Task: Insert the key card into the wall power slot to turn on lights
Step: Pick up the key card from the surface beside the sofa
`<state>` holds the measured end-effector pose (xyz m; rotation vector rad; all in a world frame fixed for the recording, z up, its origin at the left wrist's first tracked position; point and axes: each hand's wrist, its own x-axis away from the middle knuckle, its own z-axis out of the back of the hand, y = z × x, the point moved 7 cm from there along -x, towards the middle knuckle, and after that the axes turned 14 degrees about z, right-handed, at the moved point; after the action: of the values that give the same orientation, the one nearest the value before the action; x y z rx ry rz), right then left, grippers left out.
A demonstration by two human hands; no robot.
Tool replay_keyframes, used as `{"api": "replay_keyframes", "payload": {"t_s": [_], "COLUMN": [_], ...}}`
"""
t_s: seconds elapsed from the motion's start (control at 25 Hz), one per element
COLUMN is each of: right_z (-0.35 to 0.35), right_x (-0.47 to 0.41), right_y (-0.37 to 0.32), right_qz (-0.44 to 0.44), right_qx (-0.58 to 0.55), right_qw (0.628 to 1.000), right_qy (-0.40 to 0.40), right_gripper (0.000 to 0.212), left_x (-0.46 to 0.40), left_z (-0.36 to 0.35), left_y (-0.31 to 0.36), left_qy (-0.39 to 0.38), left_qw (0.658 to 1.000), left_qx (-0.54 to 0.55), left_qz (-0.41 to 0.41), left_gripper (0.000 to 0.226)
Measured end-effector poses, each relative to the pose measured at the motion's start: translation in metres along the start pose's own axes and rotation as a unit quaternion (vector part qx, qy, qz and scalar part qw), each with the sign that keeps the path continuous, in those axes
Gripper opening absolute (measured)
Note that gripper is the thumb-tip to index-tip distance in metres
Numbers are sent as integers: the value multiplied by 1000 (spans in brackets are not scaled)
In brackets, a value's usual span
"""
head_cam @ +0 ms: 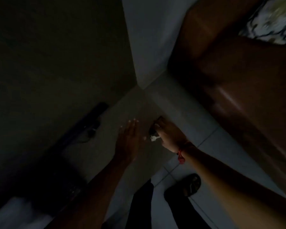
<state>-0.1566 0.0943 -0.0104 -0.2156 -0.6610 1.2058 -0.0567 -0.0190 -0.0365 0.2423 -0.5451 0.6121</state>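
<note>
Right hand (167,135) fingers pinch the key card (155,128); left hand (129,139) spread flat.

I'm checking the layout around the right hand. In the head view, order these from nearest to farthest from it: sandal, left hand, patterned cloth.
From the right hand:
1. Left hand, just beside it, flat on the wall.
2. Sandal, below on the floor.
3. Patterned cloth, far upper right corner.
</note>
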Motion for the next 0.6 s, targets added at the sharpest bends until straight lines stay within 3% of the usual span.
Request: {"api": "replay_keyframes", "payload": {"t_s": [0.12,0.28,0.4,0.6], "right_z": [-34,-62,-66,-70], "right_x": [-17,-28,-29,-16], "right_y": [-1,-2,1,14], "right_qz": [26,24,9,-38], "right_qx": [42,99,103,40], "right_qw": [998,995,995,998], "right_qy": [-29,-1,8,-11], "right_gripper": [48,39,36,47], "left_x": [2,3,5,9], "left_z": [-35,-62,-68,-67], "left_y": [-14,-20,-22,-16], "left_qy": [6,21,22,10], "left_qw": [1000,1000,1000,999], "left_qx": [-18,-13,-5,-20], "left_qz": [12,7,17,22], "left_gripper": [71,72,73,72]}}
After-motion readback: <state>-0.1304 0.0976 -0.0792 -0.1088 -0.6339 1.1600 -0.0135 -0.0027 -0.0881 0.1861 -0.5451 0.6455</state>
